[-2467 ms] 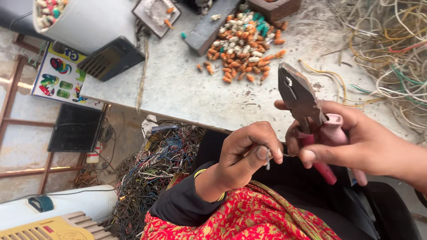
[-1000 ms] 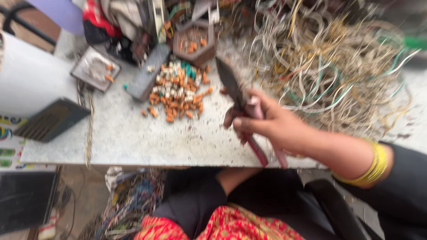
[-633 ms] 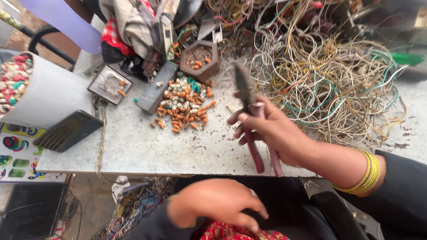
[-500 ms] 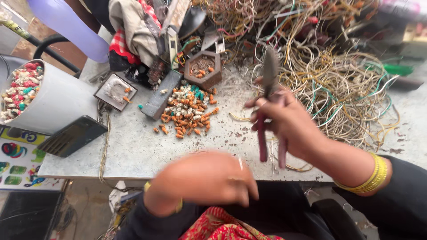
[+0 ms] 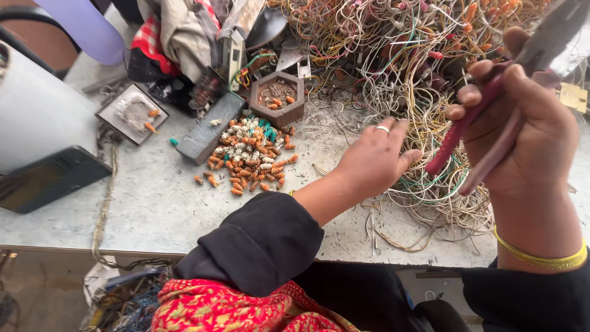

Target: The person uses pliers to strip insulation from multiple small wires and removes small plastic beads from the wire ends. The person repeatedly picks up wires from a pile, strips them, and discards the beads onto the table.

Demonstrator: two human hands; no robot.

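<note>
Two hands worked over the grey desk [image 5: 141, 203]: the right hand [image 5: 522, 123] gripped red-handled steel pliers [image 5: 491, 117] raised at far right, while the left hand [image 5: 375, 160], fingers loosely spread and empty, reached into the tangled pile of thin multicoloured wires [image 5: 418, 80], where stiff cut ends could have pricked it or strands snagged it.

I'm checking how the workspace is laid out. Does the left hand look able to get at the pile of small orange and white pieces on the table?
Probably yes. The left hand is empty and rests at the edge of the wire tangle, with only bare tabletop between it and the pile of small pieces.
</note>
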